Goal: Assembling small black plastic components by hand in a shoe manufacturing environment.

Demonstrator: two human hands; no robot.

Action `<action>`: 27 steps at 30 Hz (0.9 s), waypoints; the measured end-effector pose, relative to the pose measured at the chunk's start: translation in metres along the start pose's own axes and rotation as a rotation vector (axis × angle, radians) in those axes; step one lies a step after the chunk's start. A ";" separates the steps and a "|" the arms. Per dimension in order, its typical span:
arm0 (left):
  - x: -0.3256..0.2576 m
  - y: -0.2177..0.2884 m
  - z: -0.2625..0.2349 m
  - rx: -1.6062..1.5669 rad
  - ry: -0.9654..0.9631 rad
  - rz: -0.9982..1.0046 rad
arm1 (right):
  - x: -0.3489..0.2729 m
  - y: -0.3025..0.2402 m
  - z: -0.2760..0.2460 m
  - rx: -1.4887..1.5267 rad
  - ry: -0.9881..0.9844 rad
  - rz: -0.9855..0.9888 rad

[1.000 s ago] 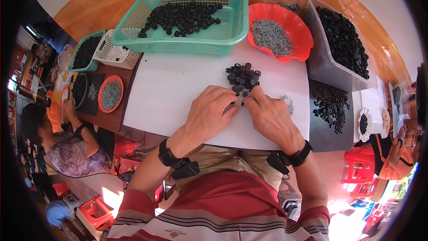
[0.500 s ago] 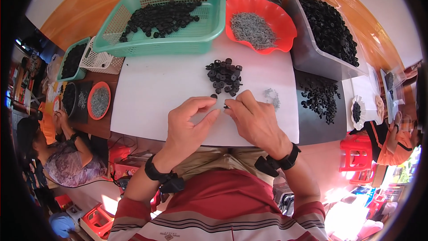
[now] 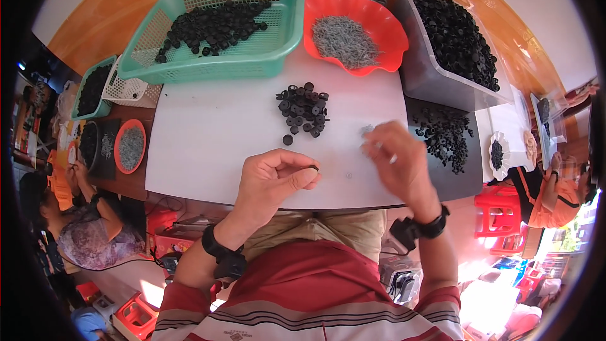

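Observation:
My left hand [image 3: 268,180] is closed, with a small black plastic part [image 3: 314,167] pinched between thumb and fingertips. Farther right, my right hand [image 3: 404,158] is smeared by motion over the white work surface [image 3: 208,145]. Its curled fingers are beside a few thin silver metal pins [image 3: 367,130], most of which it covers; whether it grips any is unclear. A heap of round black wheel-like parts [image 3: 302,110] lies beyond my hands. One loose black round part [image 3: 288,140] rests at that heap's near edge.
At the back stand a green basket [image 3: 252,71] of black parts, a red scalloped bowl [image 3: 394,57] of metal pins and a grey bin [image 3: 442,85] full of black pieces. Small black parts [image 3: 445,142] lie right on a dark surface. A co-worker [image 3: 95,233] sits left.
My right hand has moved away from my left, rightward to the loose pins. My left hand has closed on the small black part. The surroundings have shifted slightly left in view.

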State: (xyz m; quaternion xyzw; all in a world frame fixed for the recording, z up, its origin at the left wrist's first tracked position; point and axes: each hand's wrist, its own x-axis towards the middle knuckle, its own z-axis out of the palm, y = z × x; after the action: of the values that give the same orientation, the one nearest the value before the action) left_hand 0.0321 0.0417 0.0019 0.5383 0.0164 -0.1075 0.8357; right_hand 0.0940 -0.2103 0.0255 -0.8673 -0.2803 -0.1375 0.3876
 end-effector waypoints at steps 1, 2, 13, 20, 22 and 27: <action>0.000 0.000 0.000 0.026 0.013 0.017 | 0.007 0.007 -0.010 -0.063 -0.051 0.148; 0.001 -0.001 0.001 0.024 0.011 0.017 | 0.013 0.015 -0.017 -0.119 -0.084 0.191; 0.004 -0.006 0.005 0.028 -0.044 0.053 | 0.030 0.024 -0.019 -0.307 -0.320 0.312; 0.006 -0.008 0.005 0.009 -0.046 0.037 | 0.022 0.025 -0.015 -0.321 -0.270 0.264; 0.006 -0.007 0.006 0.014 -0.041 0.056 | 0.020 0.025 -0.017 -0.300 -0.250 0.248; 0.007 -0.006 0.007 0.031 -0.043 0.045 | 0.017 0.022 -0.025 -0.255 -0.250 0.271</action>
State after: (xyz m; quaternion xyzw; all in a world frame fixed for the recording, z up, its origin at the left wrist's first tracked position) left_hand 0.0369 0.0325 -0.0013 0.5492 -0.0155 -0.1003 0.8295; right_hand 0.1200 -0.2348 0.0364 -0.9493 -0.1874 -0.0101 0.2520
